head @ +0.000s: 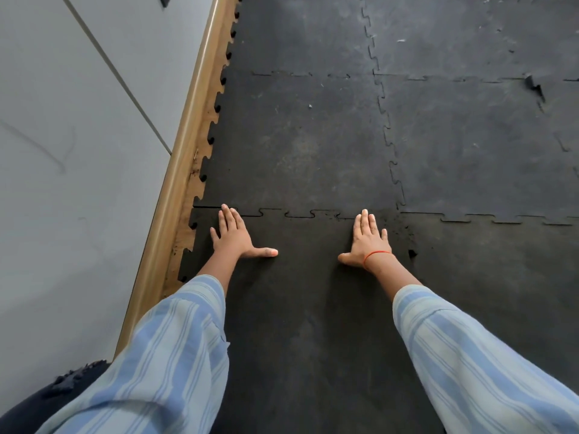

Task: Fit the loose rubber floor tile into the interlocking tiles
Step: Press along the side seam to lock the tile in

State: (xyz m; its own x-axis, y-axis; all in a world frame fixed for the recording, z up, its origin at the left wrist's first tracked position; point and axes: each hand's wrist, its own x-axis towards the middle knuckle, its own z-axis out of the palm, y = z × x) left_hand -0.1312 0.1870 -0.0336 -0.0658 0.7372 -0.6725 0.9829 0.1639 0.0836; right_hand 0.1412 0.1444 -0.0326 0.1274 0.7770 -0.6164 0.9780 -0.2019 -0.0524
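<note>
Loose rubber floor tile flat on floor, far edge meeting the interlocking tiles, left hand & right hand pressed palm-down near that seam, fingers spread flat, gripping nothing, wooden skirting at left

The near end of the loose tile runs off the bottom edge beneath striped sleeves, both palms hide its surface, and a dark shape at bottom left is too cropped to identify.
</note>
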